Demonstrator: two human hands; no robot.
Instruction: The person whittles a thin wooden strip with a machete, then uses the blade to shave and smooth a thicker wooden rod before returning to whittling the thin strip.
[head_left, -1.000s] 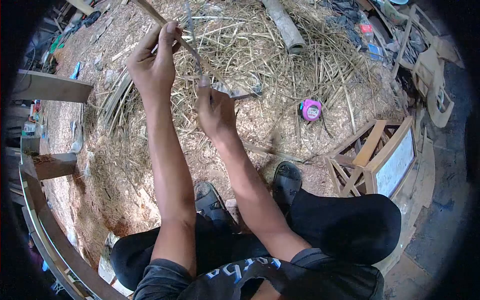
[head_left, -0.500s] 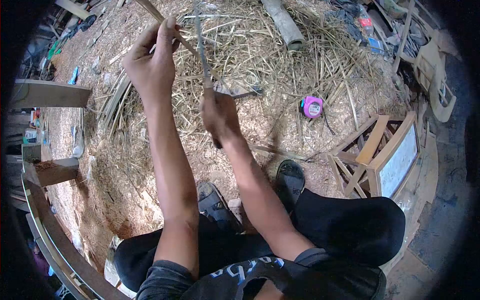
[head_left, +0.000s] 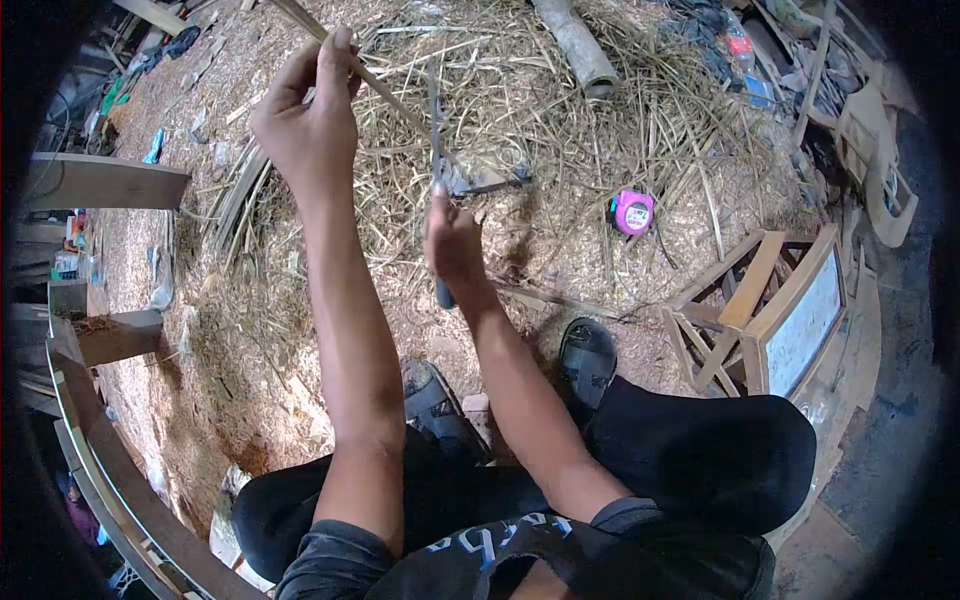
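My left hand [head_left: 312,125] is raised at the upper left, thumb and fingers pinched on a thin bamboo strip [head_left: 388,92]. That strip slants from the top edge down to the right, toward the blade. In my right hand [head_left: 456,245] is a knife, fingers wrapped round its handle. Its narrow blade [head_left: 435,125] points up and away from me, by the strip's lower end; whether they touch I cannot tell. Beyond the right fist, a dark flat piece [head_left: 488,180] lies on the shavings.
Shavings and a heap of thin strips [head_left: 620,150] cover the ground. A bamboo tube [head_left: 575,50] lies at the back. A pink tape measure [head_left: 632,213] and a wooden frame [head_left: 755,290] are at the right. Curved timber [head_left: 110,183] stands left. My sandaled feet [head_left: 588,358] are below.
My right hand and the knife have shifted slightly down and to the right, and the blade stands more upright. My left hand still pinches the strip, almost in the same place.
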